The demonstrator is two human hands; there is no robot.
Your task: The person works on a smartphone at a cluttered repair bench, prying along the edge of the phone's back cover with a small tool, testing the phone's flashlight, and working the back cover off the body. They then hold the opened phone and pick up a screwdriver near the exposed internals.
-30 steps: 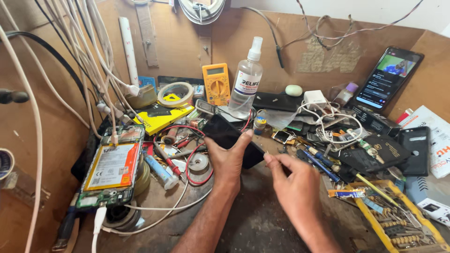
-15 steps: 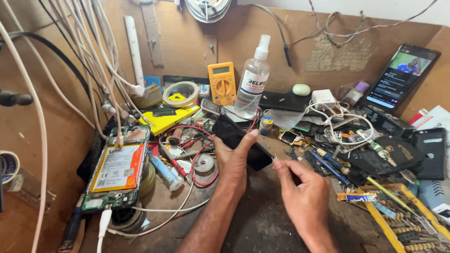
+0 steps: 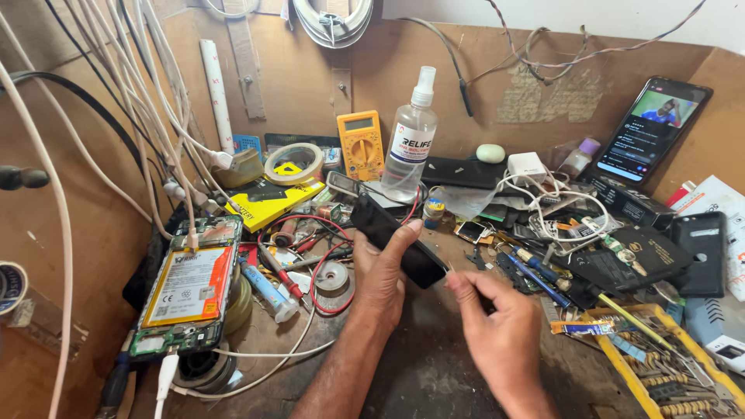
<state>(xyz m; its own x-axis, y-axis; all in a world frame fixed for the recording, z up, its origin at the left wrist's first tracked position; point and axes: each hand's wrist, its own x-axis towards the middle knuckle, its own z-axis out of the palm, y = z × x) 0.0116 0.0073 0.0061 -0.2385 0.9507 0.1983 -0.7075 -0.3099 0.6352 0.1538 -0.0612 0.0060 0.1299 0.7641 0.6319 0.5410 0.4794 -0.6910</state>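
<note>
Lower centre of frame: right hand (image 3: 497, 330) pinched narrow on a thin pin-like tool (image 3: 449, 268), too small to identify, tip just beside the lower end of the black phone (image 3: 397, 240). Left hand (image 3: 384, 268) wraps that phone from below, thumb along its edge, holding it tilted above the table (image 3: 419, 372) at frame centre. Lower right: yellow parts tray (image 3: 660, 372) with screwdrivers and small bits, close to the right hand. Lower left: opened phone (image 3: 190, 287) lying back-off with battery exposed, white cable plugged at its bottom end. Between it and the left hand: red test leads (image 3: 326, 264), a small solder spool (image 3: 335, 277), a glue tube (image 3: 268, 289), all crowding the space under the held phone. Right of centre: white cable tangle (image 3: 555, 206), black phone back covers (image 3: 628, 260). Further back, centre: clear spray bottle (image 3: 409, 147) directly behind the held phone, yellow multimeter (image 3: 361, 143), tape roll (image 3: 293, 163), yellow box (image 3: 268, 198). Upper right: lit phone (image 3: 656, 128) propped against the board wall. Upper left: bundle of white cables (image 3: 140, 93) hanging down.
</note>
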